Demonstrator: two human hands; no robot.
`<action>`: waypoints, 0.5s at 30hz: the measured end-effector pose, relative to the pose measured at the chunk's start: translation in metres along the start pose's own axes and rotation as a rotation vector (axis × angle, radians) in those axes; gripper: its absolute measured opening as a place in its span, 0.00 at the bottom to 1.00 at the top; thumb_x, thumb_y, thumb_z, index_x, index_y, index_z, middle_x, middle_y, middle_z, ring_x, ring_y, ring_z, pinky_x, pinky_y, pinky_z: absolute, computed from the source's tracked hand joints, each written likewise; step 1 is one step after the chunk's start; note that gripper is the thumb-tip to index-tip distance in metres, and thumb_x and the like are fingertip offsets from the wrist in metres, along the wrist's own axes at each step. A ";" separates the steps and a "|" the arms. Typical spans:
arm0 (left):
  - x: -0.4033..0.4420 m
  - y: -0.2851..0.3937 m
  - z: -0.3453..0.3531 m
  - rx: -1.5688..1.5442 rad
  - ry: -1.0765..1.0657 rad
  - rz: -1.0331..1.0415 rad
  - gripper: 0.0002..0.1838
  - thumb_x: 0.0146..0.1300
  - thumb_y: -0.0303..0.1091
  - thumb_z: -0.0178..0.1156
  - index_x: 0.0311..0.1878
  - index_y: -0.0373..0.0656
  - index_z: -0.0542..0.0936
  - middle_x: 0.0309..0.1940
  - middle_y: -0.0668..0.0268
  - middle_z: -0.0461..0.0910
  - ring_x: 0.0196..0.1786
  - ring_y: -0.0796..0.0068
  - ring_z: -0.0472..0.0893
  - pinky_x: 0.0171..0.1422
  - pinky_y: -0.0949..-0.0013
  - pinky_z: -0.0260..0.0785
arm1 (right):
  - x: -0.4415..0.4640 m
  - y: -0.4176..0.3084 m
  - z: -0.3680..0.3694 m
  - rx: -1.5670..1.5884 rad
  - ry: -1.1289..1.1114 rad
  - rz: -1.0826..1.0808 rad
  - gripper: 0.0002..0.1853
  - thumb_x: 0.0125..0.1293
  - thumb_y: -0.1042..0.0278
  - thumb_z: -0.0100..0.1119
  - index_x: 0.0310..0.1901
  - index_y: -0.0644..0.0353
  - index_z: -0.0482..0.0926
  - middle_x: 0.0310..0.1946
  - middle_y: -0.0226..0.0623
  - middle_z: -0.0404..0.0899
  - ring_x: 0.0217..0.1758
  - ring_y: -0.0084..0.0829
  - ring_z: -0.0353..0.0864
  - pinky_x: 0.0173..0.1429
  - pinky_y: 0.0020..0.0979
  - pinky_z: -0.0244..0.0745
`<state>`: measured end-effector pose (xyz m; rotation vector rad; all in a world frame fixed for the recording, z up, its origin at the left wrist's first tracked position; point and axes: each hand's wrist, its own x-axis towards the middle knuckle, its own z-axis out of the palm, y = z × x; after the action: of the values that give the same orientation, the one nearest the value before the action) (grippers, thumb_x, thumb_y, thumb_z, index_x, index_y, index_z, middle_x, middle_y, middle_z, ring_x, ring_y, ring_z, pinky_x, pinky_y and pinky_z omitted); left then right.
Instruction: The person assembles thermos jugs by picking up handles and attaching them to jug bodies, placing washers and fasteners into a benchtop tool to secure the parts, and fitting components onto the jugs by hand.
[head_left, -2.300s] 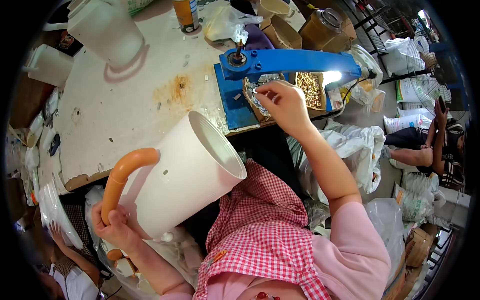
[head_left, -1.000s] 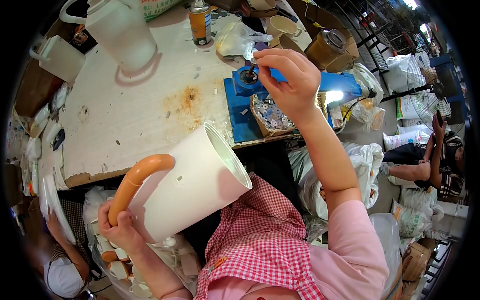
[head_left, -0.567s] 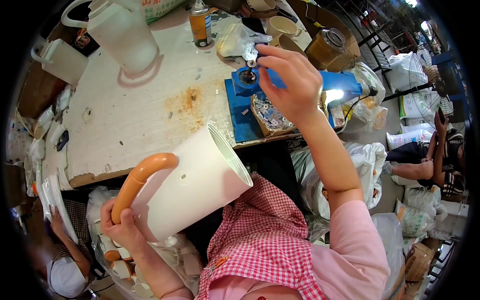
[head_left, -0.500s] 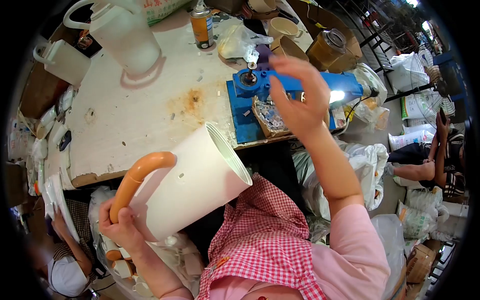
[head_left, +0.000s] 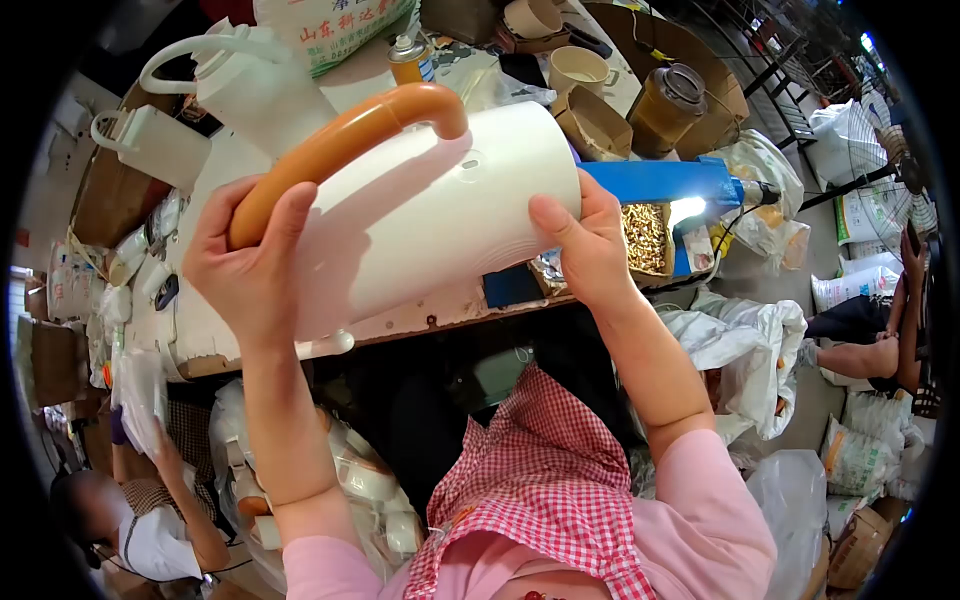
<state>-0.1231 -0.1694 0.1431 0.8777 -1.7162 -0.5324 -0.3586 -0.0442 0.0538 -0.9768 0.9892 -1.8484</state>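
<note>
A white plastic jug (head_left: 410, 230) with a curved orange handle (head_left: 350, 140) lies on its side in the air before me, above the table edge. My left hand (head_left: 250, 265) is closed around the lower end of the handle, with the thumb on top. At the other end, my right hand (head_left: 590, 235) grips the jug's rim, thumb outside and fingers partly hidden. A small oval hole shows in the wall near the handle's upper joint. Behind the right hand is a blue machine (head_left: 665, 180) with a lit lamp, its head hidden by the jug.
A box of small brass-coloured parts (head_left: 647, 238) sits under the machine's arm. White kettles (head_left: 250, 85) stand at the back left. A spray can (head_left: 410, 62), a beige cup (head_left: 580, 70) and a lidded jar (head_left: 668, 108) are at the back. Another person (head_left: 165, 520) sits at lower left.
The jug has been raised and moved forward over the table edge. My right hand has come down from above the machine and taken hold of the rim.
</note>
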 end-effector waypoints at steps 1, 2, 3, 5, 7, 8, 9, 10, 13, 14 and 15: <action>0.000 -0.002 0.005 -0.001 -0.008 0.004 0.14 0.56 0.30 0.78 0.41 0.35 0.84 0.33 0.71 0.82 0.36 0.84 0.78 0.43 0.79 0.71 | 0.001 0.001 -0.005 0.014 0.007 -0.015 0.20 0.72 0.63 0.65 0.58 0.69 0.78 0.48 0.33 0.85 0.49 0.20 0.80 0.56 0.26 0.76; 0.000 -0.005 0.011 -0.005 -0.008 -0.005 0.14 0.56 0.30 0.79 0.40 0.35 0.84 0.33 0.71 0.83 0.36 0.84 0.78 0.43 0.79 0.71 | 0.002 0.002 -0.010 0.016 0.018 -0.021 0.20 0.72 0.63 0.65 0.58 0.69 0.78 0.48 0.33 0.85 0.49 0.20 0.80 0.56 0.26 0.76; -0.001 -0.009 0.014 -0.007 -0.011 -0.017 0.14 0.55 0.31 0.79 0.40 0.36 0.84 0.33 0.71 0.83 0.36 0.84 0.78 0.43 0.79 0.71 | 0.002 0.004 -0.013 -0.006 0.025 -0.015 0.20 0.72 0.63 0.66 0.58 0.69 0.78 0.48 0.33 0.85 0.49 0.20 0.80 0.56 0.26 0.76; -0.004 -0.012 0.016 0.006 -0.029 -0.026 0.15 0.55 0.32 0.80 0.40 0.36 0.84 0.33 0.71 0.83 0.35 0.84 0.78 0.43 0.79 0.71 | 0.000 0.008 -0.017 -0.020 0.037 -0.003 0.20 0.72 0.63 0.66 0.58 0.69 0.78 0.47 0.33 0.85 0.49 0.20 0.80 0.56 0.26 0.76; -0.004 -0.015 0.016 0.002 -0.015 -0.025 0.16 0.55 0.33 0.80 0.40 0.36 0.84 0.32 0.72 0.82 0.35 0.84 0.78 0.43 0.79 0.71 | 0.001 0.012 -0.018 -0.054 0.033 -0.013 0.20 0.72 0.63 0.66 0.58 0.69 0.78 0.46 0.33 0.85 0.48 0.20 0.80 0.55 0.26 0.77; -0.004 -0.016 0.017 0.008 -0.012 -0.024 0.16 0.55 0.33 0.80 0.40 0.36 0.84 0.32 0.72 0.82 0.35 0.84 0.78 0.43 0.79 0.71 | 0.001 0.013 -0.019 -0.048 0.028 -0.012 0.20 0.72 0.63 0.66 0.58 0.69 0.78 0.46 0.33 0.85 0.48 0.20 0.80 0.55 0.26 0.77; -0.004 -0.016 0.018 0.008 -0.015 -0.013 0.16 0.55 0.33 0.80 0.40 0.36 0.84 0.32 0.72 0.82 0.35 0.84 0.78 0.43 0.79 0.71 | 0.001 0.013 -0.021 -0.068 0.031 -0.015 0.20 0.72 0.63 0.66 0.58 0.69 0.78 0.46 0.33 0.85 0.48 0.20 0.80 0.55 0.27 0.77; -0.004 -0.017 0.019 0.008 -0.022 -0.003 0.15 0.55 0.33 0.80 0.40 0.36 0.84 0.32 0.72 0.82 0.35 0.84 0.77 0.43 0.79 0.70 | 0.001 0.014 -0.022 -0.088 0.036 -0.017 0.20 0.72 0.63 0.66 0.58 0.69 0.78 0.46 0.33 0.85 0.48 0.20 0.80 0.55 0.27 0.77; 0.001 -0.015 0.024 -0.016 -0.048 -0.005 0.15 0.56 0.33 0.79 0.40 0.36 0.84 0.31 0.72 0.81 0.35 0.84 0.77 0.42 0.79 0.70 | 0.001 0.014 -0.022 -0.067 0.063 -0.023 0.20 0.72 0.63 0.66 0.57 0.70 0.78 0.46 0.34 0.86 0.47 0.20 0.81 0.54 0.27 0.77; 0.002 -0.016 0.026 -0.017 -0.048 -0.005 0.15 0.56 0.33 0.79 0.40 0.36 0.84 0.31 0.72 0.81 0.35 0.84 0.77 0.42 0.79 0.70 | 0.001 0.014 -0.021 -0.068 0.063 -0.023 0.20 0.72 0.63 0.66 0.57 0.70 0.78 0.46 0.34 0.86 0.47 0.20 0.81 0.54 0.27 0.77; 0.003 -0.016 0.027 -0.023 -0.056 -0.009 0.15 0.56 0.33 0.79 0.40 0.36 0.84 0.31 0.72 0.81 0.34 0.84 0.76 0.42 0.79 0.69 | 0.001 0.013 -0.021 -0.059 0.069 -0.021 0.20 0.72 0.62 0.66 0.57 0.70 0.78 0.46 0.34 0.86 0.47 0.21 0.81 0.54 0.27 0.78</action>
<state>-0.1445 -0.1841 0.1244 0.8618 -1.7545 -0.5866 -0.3735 -0.0444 0.0344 -0.9672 1.0839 -1.8904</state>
